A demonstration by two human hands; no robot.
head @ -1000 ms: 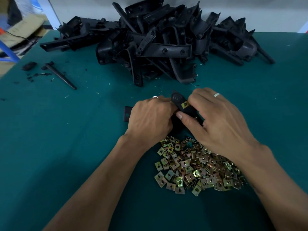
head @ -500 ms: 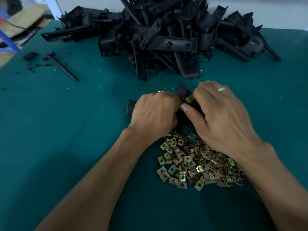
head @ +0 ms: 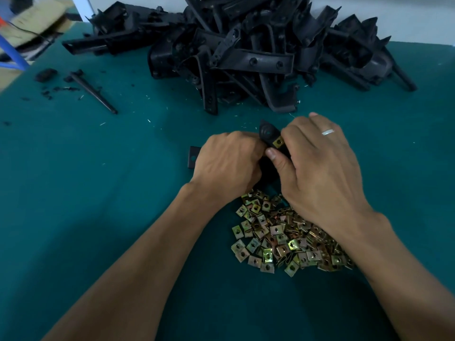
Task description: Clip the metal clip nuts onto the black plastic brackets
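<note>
While both hands grip it, left hand [head: 227,163], right hand [head: 317,163], black bracket [head: 268,134] between them, clip nut [head: 277,142] seated

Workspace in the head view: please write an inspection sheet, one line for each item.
Surface: green table cover, with pale specks.
Job's things: bracket held in both hands, one clip nut on it; loose clip nuts in a near heap; bracket pile at the far edge.
Clutter: black rod and crumbs at far left.
Hands: left hand and right hand grip the bracket.
Cables: thin dark wire, far left.
Surroundings: pale wall, cardboard.
</note>
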